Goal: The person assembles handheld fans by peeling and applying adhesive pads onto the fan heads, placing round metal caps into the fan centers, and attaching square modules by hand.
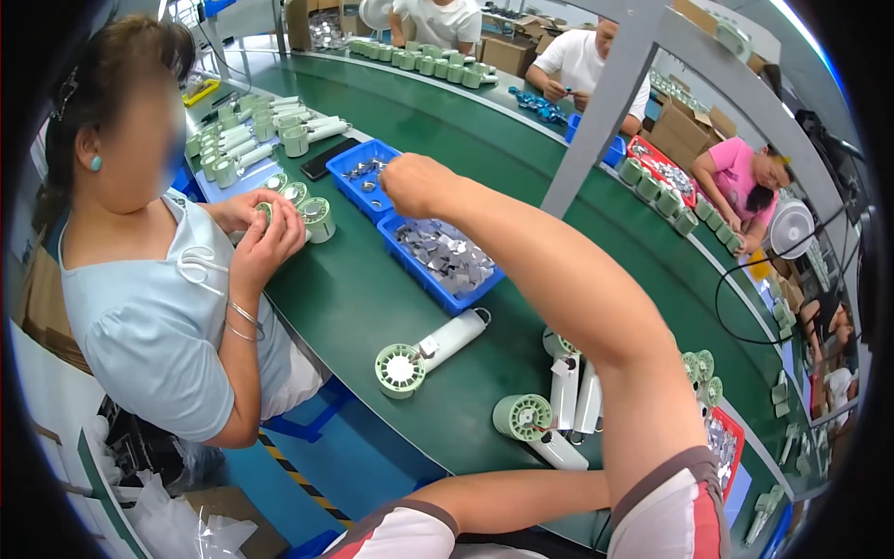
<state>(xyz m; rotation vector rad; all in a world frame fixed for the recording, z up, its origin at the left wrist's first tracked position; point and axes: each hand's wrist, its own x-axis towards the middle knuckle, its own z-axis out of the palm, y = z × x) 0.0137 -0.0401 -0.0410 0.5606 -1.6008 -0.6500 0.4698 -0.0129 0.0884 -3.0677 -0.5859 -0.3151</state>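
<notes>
My right arm reaches far across the green table. My right hand [410, 184] is over a blue bin [346, 192] of small metal rings, its fingers curled downward; whatever they hold, if anything, is hidden. Next to that bin stands a second blue bin [410, 263] full of flat silvery metal pieces [447, 253]. My left forearm [531, 496] runs to the right behind my right arm, which hides the left hand. On the table in front of me lies a handheld fan body [445, 347] with a round green head and white handle. Several similar fan bodies [523, 417] lie beside my right arm.
At the left a co-worker's hands [268, 228] hold a green part. Rows of fan bodies [242, 154] and a black phone [328, 158] lie beyond. A grey metal post [596, 112] rises from the table. Right of my arm is a red tray [731, 447]; other people sit across.
</notes>
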